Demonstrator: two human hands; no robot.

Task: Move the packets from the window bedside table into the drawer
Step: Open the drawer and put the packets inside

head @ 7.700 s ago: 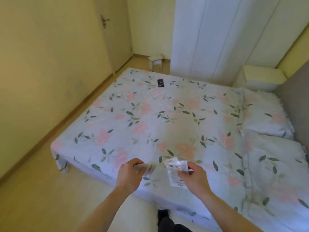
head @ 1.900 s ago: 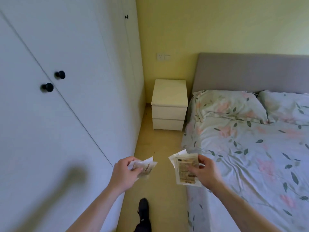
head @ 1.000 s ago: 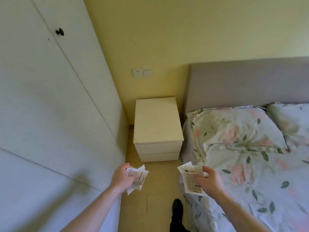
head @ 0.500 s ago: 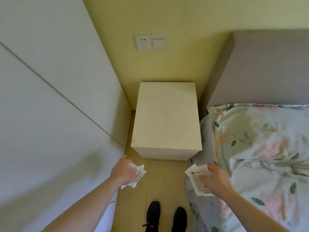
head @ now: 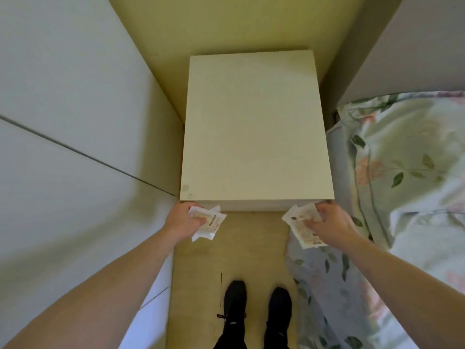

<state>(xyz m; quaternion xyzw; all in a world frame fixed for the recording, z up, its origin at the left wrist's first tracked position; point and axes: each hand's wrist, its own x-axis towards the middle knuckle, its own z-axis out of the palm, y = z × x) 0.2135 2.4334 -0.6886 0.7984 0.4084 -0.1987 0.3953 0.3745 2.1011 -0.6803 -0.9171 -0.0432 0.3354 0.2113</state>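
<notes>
While the white wardrobe (head: 63,127) fills the whole left side of the frame, its panel seam running as a dark diagonal line, the bed (head: 407,197) takes up the right side, covered in pale fabric printed with green leaves and pink flowers, with the grey headboard (head: 407,46) rising in the upper right. Between them, at the centre, stands a cream bedside cabinet (head: 254,132) seen from above; its flat top surface is a plain rectangle against the yellow wall (head: 226,21) at the top. Only a thin strip of the cabinet's front shows below the near edge, so the drawer cannot be made out. Light wooden floor (head: 251,248) runs down the lower centre, where two black shoes (head: 256,306) stand side by side.

Two bare forearms reach up from the bottom corners. The left hand (head: 183,221), just below the cabinet's near left corner, has its fingers curled around a small crumpled bundle of packets (head: 210,222): white, papery sachets with tan printed panels and dark markings, their corners sticking out to the right and downward. The right hand (head: 327,222), just below the near right corner beside the bed's edge, pinches a flatter fan of packets (head: 300,224), white with beige labels and small dark print too fine to read, spreading down and to the left of the fingers. Both bundles hang over the floor, just in front of the cabinet.
</notes>
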